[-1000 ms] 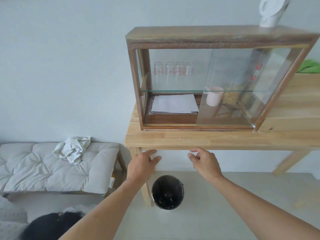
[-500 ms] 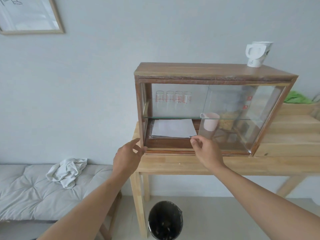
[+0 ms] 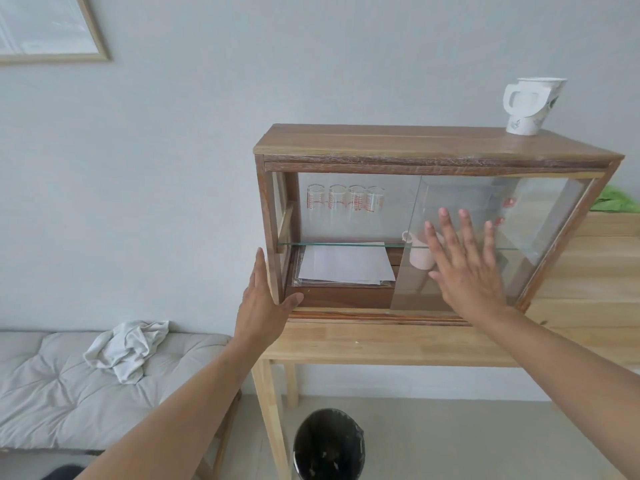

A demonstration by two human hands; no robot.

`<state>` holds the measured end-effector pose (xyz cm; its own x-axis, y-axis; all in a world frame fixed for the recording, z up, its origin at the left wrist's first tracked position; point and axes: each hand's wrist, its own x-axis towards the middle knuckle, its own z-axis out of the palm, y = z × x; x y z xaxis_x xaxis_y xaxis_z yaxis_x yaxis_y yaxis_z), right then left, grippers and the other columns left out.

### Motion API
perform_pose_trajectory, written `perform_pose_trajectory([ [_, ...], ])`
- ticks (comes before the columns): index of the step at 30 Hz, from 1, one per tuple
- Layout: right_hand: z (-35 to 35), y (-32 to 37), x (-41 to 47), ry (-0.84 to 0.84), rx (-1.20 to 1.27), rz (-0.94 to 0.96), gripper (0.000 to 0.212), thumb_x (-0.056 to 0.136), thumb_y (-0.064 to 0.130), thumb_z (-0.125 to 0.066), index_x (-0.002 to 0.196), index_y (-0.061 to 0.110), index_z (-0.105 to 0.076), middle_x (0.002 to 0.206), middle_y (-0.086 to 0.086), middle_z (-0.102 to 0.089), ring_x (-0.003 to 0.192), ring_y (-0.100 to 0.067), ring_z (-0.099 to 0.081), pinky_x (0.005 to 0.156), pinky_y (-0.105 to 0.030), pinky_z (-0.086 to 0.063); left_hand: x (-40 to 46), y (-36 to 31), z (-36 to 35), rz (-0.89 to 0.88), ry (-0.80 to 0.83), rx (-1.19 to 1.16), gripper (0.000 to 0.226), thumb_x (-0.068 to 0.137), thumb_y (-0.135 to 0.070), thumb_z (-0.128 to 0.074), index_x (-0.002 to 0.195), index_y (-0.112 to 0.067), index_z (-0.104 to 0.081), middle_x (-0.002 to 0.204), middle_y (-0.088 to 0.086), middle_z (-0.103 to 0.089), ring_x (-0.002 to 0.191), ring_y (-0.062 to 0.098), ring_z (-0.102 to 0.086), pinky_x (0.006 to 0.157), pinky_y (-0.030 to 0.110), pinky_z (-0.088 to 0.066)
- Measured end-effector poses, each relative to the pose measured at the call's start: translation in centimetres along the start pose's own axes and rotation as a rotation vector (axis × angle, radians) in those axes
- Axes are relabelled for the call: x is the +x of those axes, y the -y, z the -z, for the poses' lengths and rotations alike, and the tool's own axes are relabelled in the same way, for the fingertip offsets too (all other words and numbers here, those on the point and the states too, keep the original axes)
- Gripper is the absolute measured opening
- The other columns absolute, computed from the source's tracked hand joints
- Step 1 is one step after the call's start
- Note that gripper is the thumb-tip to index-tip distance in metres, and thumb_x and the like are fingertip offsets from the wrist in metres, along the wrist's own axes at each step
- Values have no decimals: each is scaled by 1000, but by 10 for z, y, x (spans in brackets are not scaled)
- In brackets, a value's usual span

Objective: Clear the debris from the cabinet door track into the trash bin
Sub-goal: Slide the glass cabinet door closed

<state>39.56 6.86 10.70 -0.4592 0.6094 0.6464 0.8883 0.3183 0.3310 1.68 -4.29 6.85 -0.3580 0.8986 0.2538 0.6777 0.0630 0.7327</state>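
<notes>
A wooden cabinet [image 3: 429, 143] with sliding glass doors stands on a light wooden table [image 3: 381, 344]. Its door track [image 3: 346, 315] runs along the bottom front edge; I cannot make out debris in it. My left hand [image 3: 265, 306] braces the cabinet's left front post, thumb hooked around the lower corner. My right hand [image 3: 464, 268] lies flat with fingers spread on the glass door [image 3: 519, 230], which covers the right half. The left half stands uncovered. A black trash bin [image 3: 329, 445] stands on the floor below the table.
Inside the cabinet are glasses [image 3: 346, 199] on a glass shelf, papers [image 3: 343, 265] and a pink mug [image 3: 419, 258]. A white paper cup [image 3: 530, 105] sits on top. A cushioned bench [image 3: 45, 389] with a crumpled cloth [image 3: 128, 344] is at the left.
My right hand rose from the track's front edge and flattened onto the glass door. My left hand moved up onto the cabinet's left post. The view lifted and came closer.
</notes>
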Motion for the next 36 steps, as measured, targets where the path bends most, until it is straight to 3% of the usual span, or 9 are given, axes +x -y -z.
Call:
perform_pose_trajectory([
  [10,-18,-9,14,-37,-58,100,117,88,37,-83,173,12,-7,182,-15,1,167,-44,1,127,-76,-4,7,8,-14,-8,21,-34,127,80,-51,-84,150,-61,21,164,-8,-34,140,40,-45,101,59,-46],
  [28,-8,146,90,-104,23,234,124,91,53,-77,172,12,7,183,-8,4,168,-36,3,127,-68,17,2,0,-3,-65,28,82,128,86,-36,-82,150,-56,27,166,-4,-32,141,36,-44,104,58,-46],
  [36,-9,171,102,-107,37,248,126,89,55,-77,172,11,7,181,-8,18,165,-34,19,126,-68,18,1,-2,-4,-51,17,51,124,88,-30,-81,153,-54,23,161,-2,-41,135,36,-51,102,53,-47],
])
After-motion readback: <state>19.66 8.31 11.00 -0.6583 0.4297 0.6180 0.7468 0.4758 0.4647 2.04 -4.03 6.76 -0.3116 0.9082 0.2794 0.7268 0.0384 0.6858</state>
